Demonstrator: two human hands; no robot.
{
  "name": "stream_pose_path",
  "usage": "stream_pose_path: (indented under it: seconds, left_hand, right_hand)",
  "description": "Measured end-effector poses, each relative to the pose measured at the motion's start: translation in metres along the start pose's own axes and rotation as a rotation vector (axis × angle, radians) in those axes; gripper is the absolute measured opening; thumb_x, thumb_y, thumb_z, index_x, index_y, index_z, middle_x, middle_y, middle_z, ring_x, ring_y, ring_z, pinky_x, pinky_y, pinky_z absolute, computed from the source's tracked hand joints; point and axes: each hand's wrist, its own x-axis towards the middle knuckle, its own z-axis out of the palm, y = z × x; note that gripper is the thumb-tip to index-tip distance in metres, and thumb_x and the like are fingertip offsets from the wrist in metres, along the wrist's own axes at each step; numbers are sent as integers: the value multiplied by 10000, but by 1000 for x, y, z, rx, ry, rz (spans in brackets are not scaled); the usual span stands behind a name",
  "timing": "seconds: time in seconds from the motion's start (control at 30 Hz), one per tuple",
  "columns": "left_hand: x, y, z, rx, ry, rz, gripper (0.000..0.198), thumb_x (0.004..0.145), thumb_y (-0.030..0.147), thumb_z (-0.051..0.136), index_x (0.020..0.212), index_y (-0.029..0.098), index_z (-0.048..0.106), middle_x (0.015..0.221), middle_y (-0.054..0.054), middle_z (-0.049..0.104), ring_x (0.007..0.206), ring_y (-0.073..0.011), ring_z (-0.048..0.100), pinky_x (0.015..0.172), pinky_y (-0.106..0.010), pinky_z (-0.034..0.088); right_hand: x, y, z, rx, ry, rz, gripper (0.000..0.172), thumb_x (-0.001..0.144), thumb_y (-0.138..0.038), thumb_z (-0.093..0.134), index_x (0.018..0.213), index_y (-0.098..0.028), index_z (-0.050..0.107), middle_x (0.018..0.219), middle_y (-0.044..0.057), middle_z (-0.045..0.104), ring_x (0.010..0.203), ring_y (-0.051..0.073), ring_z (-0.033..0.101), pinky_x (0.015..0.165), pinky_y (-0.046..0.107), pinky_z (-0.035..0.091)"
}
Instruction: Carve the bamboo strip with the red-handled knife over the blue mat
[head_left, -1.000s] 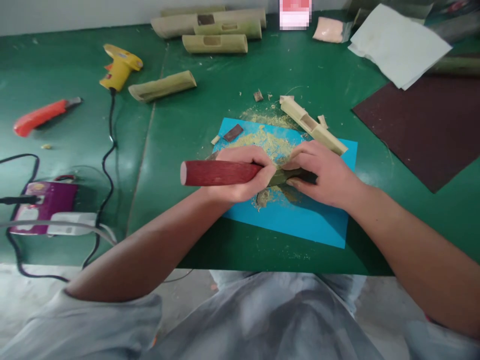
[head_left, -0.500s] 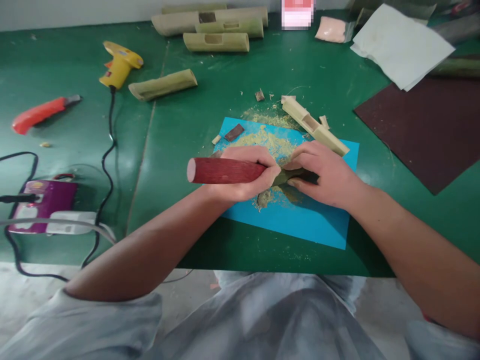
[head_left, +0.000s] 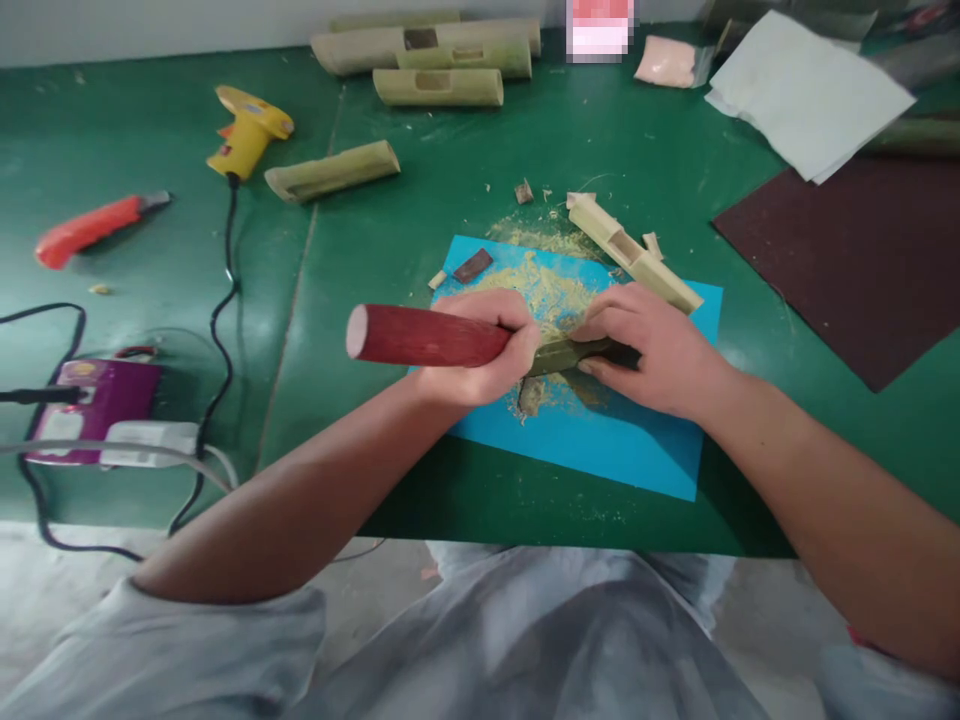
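Handle (head_left: 427,336), red and rounded, fills the left hand (head_left: 481,381), the right hand (head_left: 664,345) pinching a slim green piece (head_left: 553,358).

The red handle (head_left: 431,336) looks like grained wood, the tabletop (head_left: 637,150) smooth and glossy.

Two-handed work at green counter (head_left: 457,165).
Left grip (head_left: 486,379) wrapped round red handle (head_left: 427,336); right grip (head_left: 649,345) pinching dark green piece (head_left: 556,357) over blue sheet (head_left: 622,450), pale shavings (head_left: 544,288) strewn about. Notched pale bamboo (head_left: 649,270) lies partly on sheet; yellow corded gun-shaped tool (head_left: 245,143) and red cutter (head_left: 94,230) off left.
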Motion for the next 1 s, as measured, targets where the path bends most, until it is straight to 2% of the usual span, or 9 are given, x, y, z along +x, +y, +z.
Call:
stream_pose_path:
  seconds: [0.1, 0.23, 0.4, 0.57, 0.8, 0.9, 1.0]
  left_hand:
    - [3, 2, 2, -14, -30, -47, 239, 885, 340, 599, 684, 217, 634, 670, -12, 672, 616, -159, 629, 604, -321, 492]
    - [7, 4, 1, -67, -82, -42, 243, 889, 375, 628, 708, 218, 668, 701, -17, 703, 656, -172, 660, 614, -318, 504]
    - [10, 7, -3, -13, -190, -30, 194, 899, 374, 658, 778, 237, 722, 761, -13, 747, 693, -178, 693, 652, -312, 536]
    - [13, 11, -3, -61, -200, 17, 130, 888, 311, 687, 774, 255, 713, 759, -8, 754, 685, -181, 703, 665, -326, 543]
    - [12, 7, -1, -144, -215, 46, 114, 889, 272, 687, 776, 271, 676, 756, -9, 719, 692, -181, 674, 689, -351, 540]
    - [13, 4, 3, -119, -203, 71, 188, 865, 316, 671, 694, 261, 614, 670, -19, 650, 623, -185, 618, 617, -354, 506]
    - [12, -1, 7, -95, -155, 153, 265, 819, 310, 666, 603, 249, 524, 584, -10, 556, 534, -167, 532, 541, -347, 435]
  right_hand:
    - [0, -1, 0, -11, 1, -6, 121, 918, -272, 650, 1024, -224, 686, 1058, 91, 696, 1020, 283, 643, 902, 472, 516]
    - [0, -1, 0, -27, 1, -9, 125, 920, -270, 645, 1023, -213, 689, 1057, 99, 693, 1021, 283, 641, 898, 464, 517]
    - [0, -1, 0, -18, -13, 4, 124, 918, -268, 644, 1019, -214, 689, 1061, 97, 682, 1008, 270, 636, 891, 449, 516]
    - [0, -1, -1, -11, -20, -2, 119, 916, -268, 636, 1007, -211, 687, 1058, 101, 685, 1010, 274, 635, 891, 454, 510]
    - [0, 0, 0, -3, -10, -20, 114, 917, -262, 635, 1015, -222, 679, 1041, 93, 683, 1011, 276, 632, 888, 459, 508]
    - [-1, 1, 0, -1, 4, -21, 124, 917, -270, 647, 1027, -224, 681, 1045, 93, 676, 1000, 272, 631, 876, 451, 511]
    - [-1, 0, -1, 7, 2, -12, 127, 913, -262, 655, 1032, -225, 679, 1048, 89, 678, 1010, 271, 633, 885, 449, 509]
